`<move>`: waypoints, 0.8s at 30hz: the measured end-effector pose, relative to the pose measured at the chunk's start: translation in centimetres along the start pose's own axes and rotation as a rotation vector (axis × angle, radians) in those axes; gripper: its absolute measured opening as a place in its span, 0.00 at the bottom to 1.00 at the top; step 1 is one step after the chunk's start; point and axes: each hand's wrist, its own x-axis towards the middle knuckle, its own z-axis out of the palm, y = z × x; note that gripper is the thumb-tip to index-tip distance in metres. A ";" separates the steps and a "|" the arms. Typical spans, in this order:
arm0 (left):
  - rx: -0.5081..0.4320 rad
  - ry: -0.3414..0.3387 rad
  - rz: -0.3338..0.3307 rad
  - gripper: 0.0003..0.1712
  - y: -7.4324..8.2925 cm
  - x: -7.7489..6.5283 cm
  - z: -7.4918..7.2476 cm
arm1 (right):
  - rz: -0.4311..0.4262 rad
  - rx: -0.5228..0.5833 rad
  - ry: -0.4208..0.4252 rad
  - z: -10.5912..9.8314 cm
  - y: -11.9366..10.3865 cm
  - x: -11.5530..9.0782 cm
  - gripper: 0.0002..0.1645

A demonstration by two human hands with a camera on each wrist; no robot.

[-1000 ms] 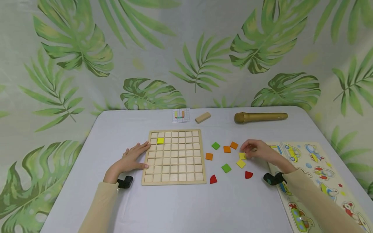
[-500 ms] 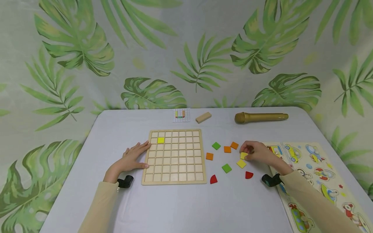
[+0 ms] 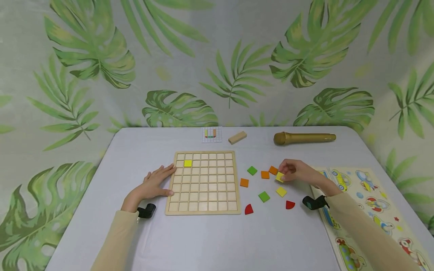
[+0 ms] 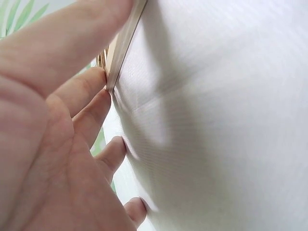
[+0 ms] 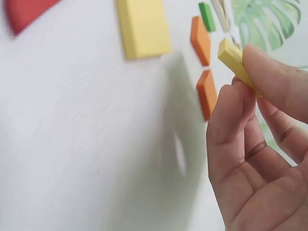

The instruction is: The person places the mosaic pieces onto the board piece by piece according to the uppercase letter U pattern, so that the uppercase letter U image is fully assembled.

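My right hand (image 3: 296, 174) pinches a yellow square tile (image 5: 235, 61) between thumb and fingers, held above the table. Another yellow tile (image 3: 281, 192) lies just below it in the head view. A wooden grid board (image 3: 204, 183) lies left of the loose tiles, with one yellow tile (image 3: 188, 163) set in a cell near its upper left. At the board's left edge, my left hand (image 3: 153, 186) rests with fingers spread, its thumb and fingertips touching the frame (image 4: 120, 48).
Orange (image 3: 244, 182), green (image 3: 264, 196) and red (image 3: 249, 209) pieces lie right of the board. Behind are a pattern card (image 3: 211, 134), a wooden block (image 3: 237, 137) and a gold microphone (image 3: 304, 138). A picture puzzle board (image 3: 364, 195) lies under the right forearm.
My right hand has taken hold of the yellow tile, lifted it off the table and moved it slightly up and left. My left hand stays at the board's edge.
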 end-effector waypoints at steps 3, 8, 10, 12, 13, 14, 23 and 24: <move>0.000 0.000 -0.005 0.52 0.0 0.0 0.0 | 0.006 0.051 -0.023 0.6 -0.8 0.9 0.15; 0.006 0.003 -0.008 0.52 0.0 0.0 -0.1 | -0.009 0.126 -0.078 2.1 -2.3 2.8 0.15; 0.008 0.004 -0.007 0.52 0.0 0.0 -0.1 | -0.026 0.132 -0.092 2.8 -3.0 3.7 0.14; 0.009 0.003 -0.008 0.52 -0.1 0.0 -0.1 | -0.050 0.130 -0.103 3.6 -3.7 4.6 0.13; 0.010 0.003 -0.008 0.52 -0.1 0.0 -0.1 | -0.057 0.128 -0.107 4.1 -4.0 5.1 0.13; 0.010 0.004 -0.008 0.52 -0.1 0.1 0.0 | -0.068 0.125 -0.111 4.5 -4.4 5.6 0.12; 0.003 0.001 -0.010 0.52 -0.1 0.1 0.1 | -0.155 0.110 -0.171 8.3 -7.4 9.3 0.10; 0.004 0.001 -0.011 0.52 -0.1 0.0 0.0 | -0.162 0.113 -0.176 8.7 -7.6 9.7 0.09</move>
